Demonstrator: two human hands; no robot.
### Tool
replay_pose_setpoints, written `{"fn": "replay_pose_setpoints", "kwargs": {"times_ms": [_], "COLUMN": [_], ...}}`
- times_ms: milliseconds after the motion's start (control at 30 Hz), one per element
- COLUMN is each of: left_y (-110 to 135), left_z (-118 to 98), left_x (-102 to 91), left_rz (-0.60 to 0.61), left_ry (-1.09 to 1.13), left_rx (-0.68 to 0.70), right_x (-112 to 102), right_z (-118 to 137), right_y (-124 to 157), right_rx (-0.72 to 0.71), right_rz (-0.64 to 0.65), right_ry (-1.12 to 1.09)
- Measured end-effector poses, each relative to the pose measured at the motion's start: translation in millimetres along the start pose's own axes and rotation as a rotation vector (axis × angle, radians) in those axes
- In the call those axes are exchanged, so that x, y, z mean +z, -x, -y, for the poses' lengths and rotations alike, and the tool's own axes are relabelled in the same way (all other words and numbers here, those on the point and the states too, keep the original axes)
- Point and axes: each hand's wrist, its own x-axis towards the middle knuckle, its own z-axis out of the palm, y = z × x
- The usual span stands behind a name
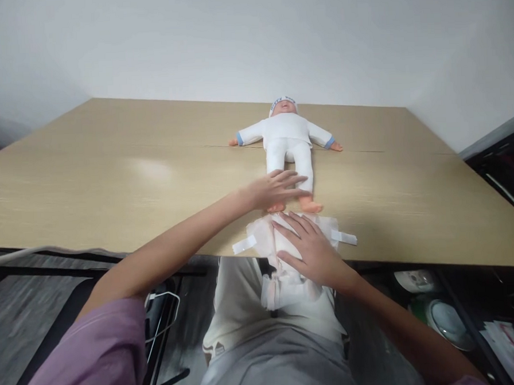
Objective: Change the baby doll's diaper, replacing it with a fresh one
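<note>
Doll (pixel 287 138) on its back, long axis running straight away from the person, head far, feet nearest.

Left hand (pixel 275 190) comes in from the left, open, fingers laid flat across the doll's shins just above the feet, gripping nothing. A diaper (pixel 260 238) lies spread at the near edge of the table (pixel 110 183), just short of the feet, tabs out sideways, one end hanging over. Right hand (pixel 310 248) rests open and flat on the diaper.

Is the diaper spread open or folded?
Spread open: the diaper lies flat under the right hand, both tabs sticking out sideways.
</note>
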Motion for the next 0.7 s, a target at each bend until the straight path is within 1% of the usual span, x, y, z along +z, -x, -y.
{"fn": "replay_pose_setpoints", "kwargs": {"times_ms": [67, 167, 267, 367, 433, 467, 600, 700], "left_y": [-10, -19, -26, -31, -34, -36, -42, -45], "left_z": [2, 3, 4, 4, 4, 5, 5, 6], "left_x": [4.9, 7.0, 6.4, -0.5, -11.6, -19.4, -59.7, -89.4], "left_rz": [-0.007, -0.054, -0.098, -0.094, -0.091, -0.112, -0.294, -0.382], "left_ry": [0.036, 0.087, 0.032, -0.047, -0.039, -0.009, 0.191, 0.317], "left_rx": [0.041, 0.124, 0.149, 0.156, 0.161, 0.159, 0.107, 0.002], "right_x": [-1, -2, -4, -5, -6, -7, -8, -7], "right_z": [2, 4, 2, -5, -11, -14, -29, -43], "right_y": [0, -1, -2, -5, -10, -13, -31, -52], "right_rx": [-0.001, 0.003, 0.017, 0.027, 0.023, 0.016, -0.019, -0.041], "right_rz": [0.005, 0.008, 0.026, 0.088, 0.123, 0.133, 0.159, 0.163], "right_ry": [-0.006, -0.017, -0.046, -0.088, -0.110, -0.117, -0.113, -0.089]}}
